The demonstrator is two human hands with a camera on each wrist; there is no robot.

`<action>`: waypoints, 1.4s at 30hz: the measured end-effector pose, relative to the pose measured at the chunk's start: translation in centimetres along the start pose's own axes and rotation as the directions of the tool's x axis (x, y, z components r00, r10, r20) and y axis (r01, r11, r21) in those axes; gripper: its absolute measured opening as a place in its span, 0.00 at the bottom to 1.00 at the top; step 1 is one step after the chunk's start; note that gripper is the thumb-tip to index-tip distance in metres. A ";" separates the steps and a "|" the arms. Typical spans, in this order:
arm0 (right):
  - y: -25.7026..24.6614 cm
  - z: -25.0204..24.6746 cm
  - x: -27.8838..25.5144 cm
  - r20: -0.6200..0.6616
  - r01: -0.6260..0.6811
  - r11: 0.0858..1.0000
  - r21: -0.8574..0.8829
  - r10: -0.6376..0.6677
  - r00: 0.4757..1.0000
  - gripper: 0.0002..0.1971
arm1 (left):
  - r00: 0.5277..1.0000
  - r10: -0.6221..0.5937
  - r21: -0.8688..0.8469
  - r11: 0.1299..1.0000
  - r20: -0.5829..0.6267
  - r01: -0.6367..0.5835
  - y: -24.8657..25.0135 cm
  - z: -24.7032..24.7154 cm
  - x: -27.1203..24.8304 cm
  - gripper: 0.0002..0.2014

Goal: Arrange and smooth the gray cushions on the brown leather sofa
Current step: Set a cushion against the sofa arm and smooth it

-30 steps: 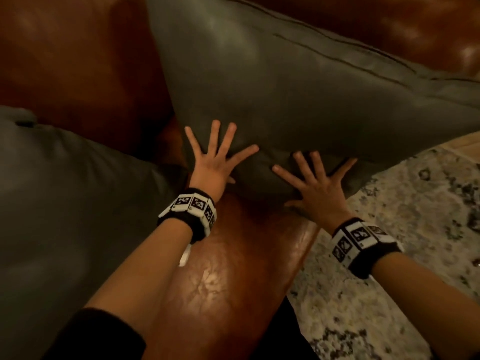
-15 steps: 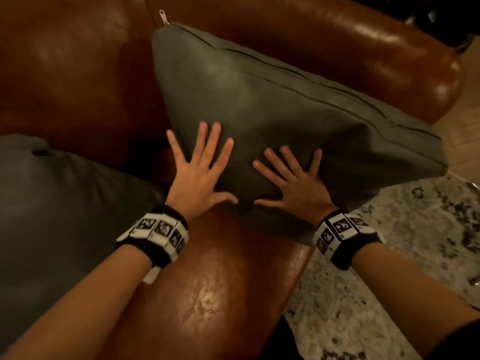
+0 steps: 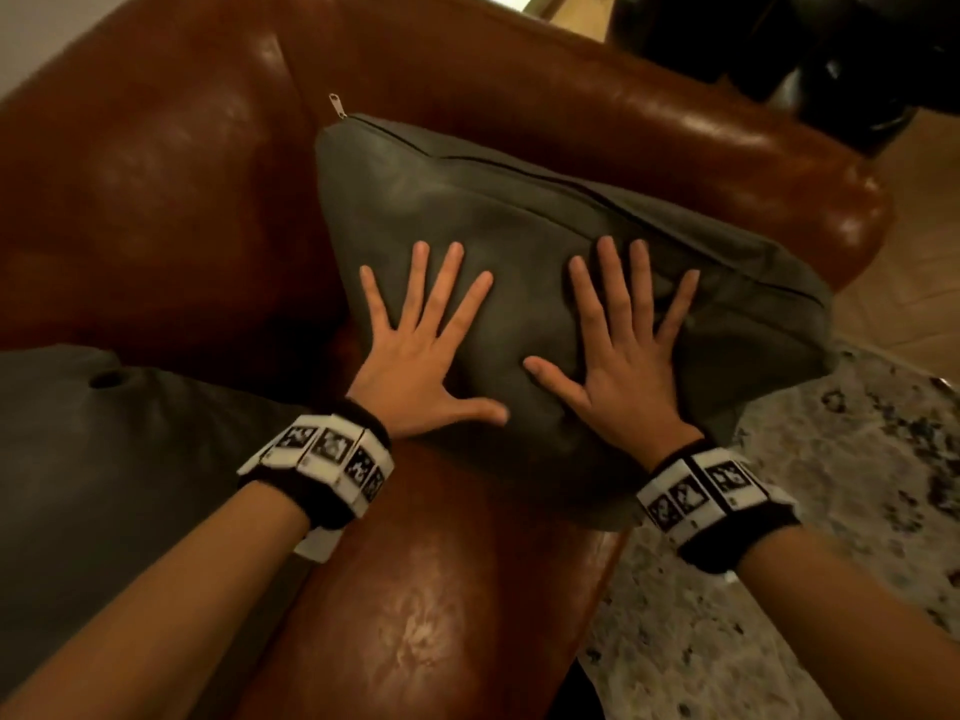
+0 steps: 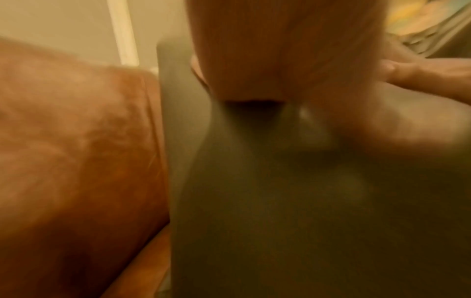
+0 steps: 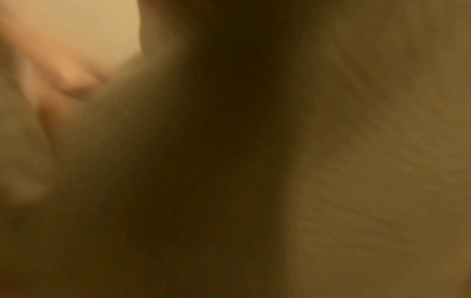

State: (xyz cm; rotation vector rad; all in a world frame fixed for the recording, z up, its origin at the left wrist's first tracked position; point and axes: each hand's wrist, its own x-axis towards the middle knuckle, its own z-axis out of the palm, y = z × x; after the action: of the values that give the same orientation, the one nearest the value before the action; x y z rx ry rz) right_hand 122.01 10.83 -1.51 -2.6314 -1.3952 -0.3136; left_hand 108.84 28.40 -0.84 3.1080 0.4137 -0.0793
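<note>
Slid both palms higher onto gray square fabric cushion (image 3: 519, 241), now pushed back into corner of brown leather sofa (image 3: 171, 200). Left hand (image 3: 415, 366) and right hand (image 3: 618, 376) flat, fingers straight and spread. Smoothing step; next probably needs outward strokes. Second gray cushion (image 3: 104, 485) beside left; speckled rug (image 3: 857, 511) below; nothing blocking

no legible text anywhere
</note>
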 end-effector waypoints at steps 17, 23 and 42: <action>-1.8 -1.8 1.7 0.082 -0.121 0.991 0.064 0.116 0.990 0.33 | 0.993 0.005 -0.149 0.989 -0.116 -0.023 1.1 -2.4 7.2 0.25; 3.2 -3.9 -3.9 0.128 -0.314 0.942 -0.115 0.327 0.936 0.33 | 0.872 -0.489 -0.140 0.863 -0.001 0.485 -7.9 -3.1 8.8 0.24; -2.2 -6.8 -10.7 -0.217 0.027 0.990 0.138 0.004 0.976 0.28 | 0.678 -0.688 -0.720 0.606 -0.260 0.339 -6.1 -4.2 1.8 0.30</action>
State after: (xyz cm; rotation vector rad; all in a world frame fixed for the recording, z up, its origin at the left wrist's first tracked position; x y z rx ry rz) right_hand 113.51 1.96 2.43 -2.3955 -1.3115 -0.4699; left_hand 109.17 34.81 3.26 2.1789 1.1219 0.7626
